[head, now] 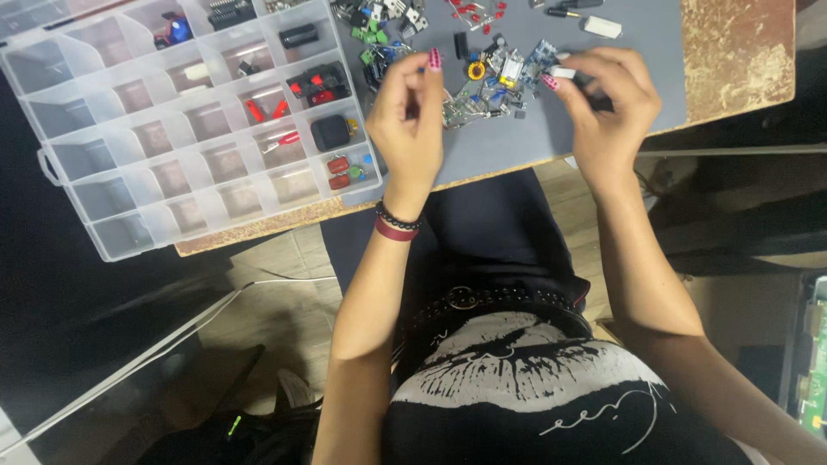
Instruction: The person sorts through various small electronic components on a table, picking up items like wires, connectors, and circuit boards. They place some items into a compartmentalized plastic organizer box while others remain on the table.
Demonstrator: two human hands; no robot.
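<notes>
Right hand (607, 103) pinched small dark part (kind too small to tell) between fingertips, above mat's near edge. Left hand (407, 120) curled, fingers together, seemingly holding nothing. Pile of loose electronic components (491, 82) lay between both hands on grey mat (637, 47). Clear compartment organizer (172, 120) overhung table's left edge. Advisable: keep pinch firm, sort over mat so drops stay caught.

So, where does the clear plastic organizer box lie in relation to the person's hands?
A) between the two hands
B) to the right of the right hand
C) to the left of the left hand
C: the organizer box lies beyond the left hand, away from the right hand.
</notes>
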